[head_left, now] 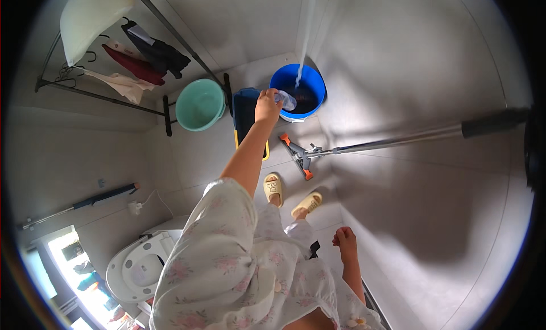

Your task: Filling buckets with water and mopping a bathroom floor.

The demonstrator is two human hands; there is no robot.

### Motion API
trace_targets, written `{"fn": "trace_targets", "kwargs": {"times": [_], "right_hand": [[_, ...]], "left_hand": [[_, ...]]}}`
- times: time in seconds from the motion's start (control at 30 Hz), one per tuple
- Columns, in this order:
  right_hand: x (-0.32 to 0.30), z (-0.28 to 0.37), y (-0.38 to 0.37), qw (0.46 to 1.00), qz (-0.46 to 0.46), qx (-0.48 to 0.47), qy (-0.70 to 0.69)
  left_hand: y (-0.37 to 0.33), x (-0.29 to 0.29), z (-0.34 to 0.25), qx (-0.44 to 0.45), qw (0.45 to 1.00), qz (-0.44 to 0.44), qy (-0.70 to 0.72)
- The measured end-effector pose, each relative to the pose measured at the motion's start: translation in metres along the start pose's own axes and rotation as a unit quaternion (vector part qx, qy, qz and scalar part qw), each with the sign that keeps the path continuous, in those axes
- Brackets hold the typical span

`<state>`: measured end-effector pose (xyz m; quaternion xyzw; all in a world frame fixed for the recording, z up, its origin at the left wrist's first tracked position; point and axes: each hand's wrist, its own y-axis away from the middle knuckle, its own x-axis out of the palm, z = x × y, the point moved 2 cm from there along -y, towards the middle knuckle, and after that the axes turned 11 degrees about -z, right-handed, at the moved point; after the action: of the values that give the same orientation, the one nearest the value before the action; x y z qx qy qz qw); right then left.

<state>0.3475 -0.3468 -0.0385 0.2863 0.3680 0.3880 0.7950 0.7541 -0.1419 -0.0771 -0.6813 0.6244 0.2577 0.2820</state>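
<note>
My left hand (268,106) reaches forward, its fingers closed around a see-through plastic thing (286,100); its exact kind is hard to make out. It is at the near left rim of a round blue bucket (314,82). A pale stream of water (306,42) falls from above into the bucket, whose inside looks dark. Just left of the bucket, partly behind my left arm, stands a dark blue bin (245,105) with a yellow edge. My right hand (346,243) hangs low at my side, fingers curled in, with nothing visible in them.
A mop (304,155) with orange ends lies across the right side, its long metal handle (398,141) reaching the wall. A mint-green basin (200,104) stands beside a rack (170,31) with hanging clothes. A toilet (122,273) is lower left. My slippers (273,185) are on the tiles.
</note>
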Motion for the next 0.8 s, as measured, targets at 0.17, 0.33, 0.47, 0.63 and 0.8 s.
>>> {"fn": "trace_targets", "kwargs": {"times": [0.17,0.33,0.47,0.63,0.8], "right_hand": [[-0.001,0.029,-0.019,0.999,0.021,-0.025,0.001],[0.017,0.079,-0.055,0.989,0.106,-0.098,0.026],[0.05,0.151,-0.06,0.947,0.204,-0.23,0.089],[0.093,0.216,-0.091,0.946,0.277,-0.112,-0.124],[0.144,0.29,-0.108,0.913,0.248,0.007,-0.325]], "left_hand": [[-0.004,0.025,0.027,-0.043,0.986,0.034,-0.159],[0.043,-0.008,0.038,-0.139,0.983,0.045,-0.111],[0.074,-0.035,0.065,-0.213,0.973,-0.024,-0.079],[0.071,-0.008,0.02,-0.533,0.762,-0.027,0.366],[0.01,0.032,-0.03,-0.522,0.656,-0.038,0.544]]}}
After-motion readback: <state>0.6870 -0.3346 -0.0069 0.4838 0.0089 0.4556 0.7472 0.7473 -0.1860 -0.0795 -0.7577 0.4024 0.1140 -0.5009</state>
